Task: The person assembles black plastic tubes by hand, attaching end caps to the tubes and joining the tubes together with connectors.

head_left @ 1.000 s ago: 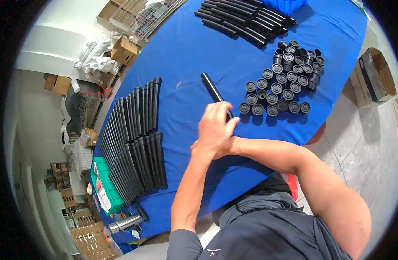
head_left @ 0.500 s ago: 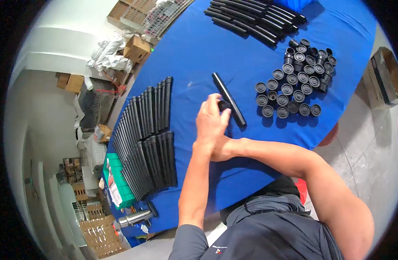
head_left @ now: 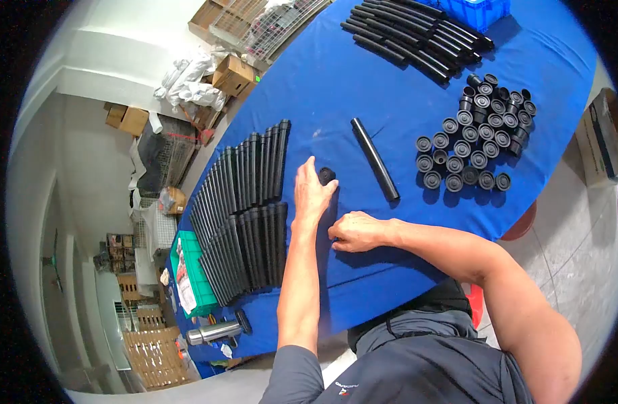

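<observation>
My left hand [head_left: 311, 192] is curled around a black round cap [head_left: 327, 176], which shows between its thumb and fingers. To its lower right, my right hand [head_left: 357, 231] is closed, its fingers bent inward over the blue cloth; whatever it holds, if anything, is hidden. A single black tube [head_left: 375, 159] lies slanted to the right of the cap. Left of my left hand, black tubes with wider ends [head_left: 241, 215] lie side by side in two rows. Many black caps [head_left: 462, 148] stand grouped on the right.
Plain black tubes [head_left: 416, 37] lie near a blue crate [head_left: 477, 12] at the far end of the blue-covered table [head_left: 309, 101]. At the near left are a green bin [head_left: 200, 286] and a metal cylinder [head_left: 216, 333]. An open cardboard box [head_left: 600, 135] stands beyond the right edge.
My left hand has moved left, away from the single tube, with the cap. My right hand, before hidden behind my left wrist, now shows apart from it. The view has shifted slightly.
</observation>
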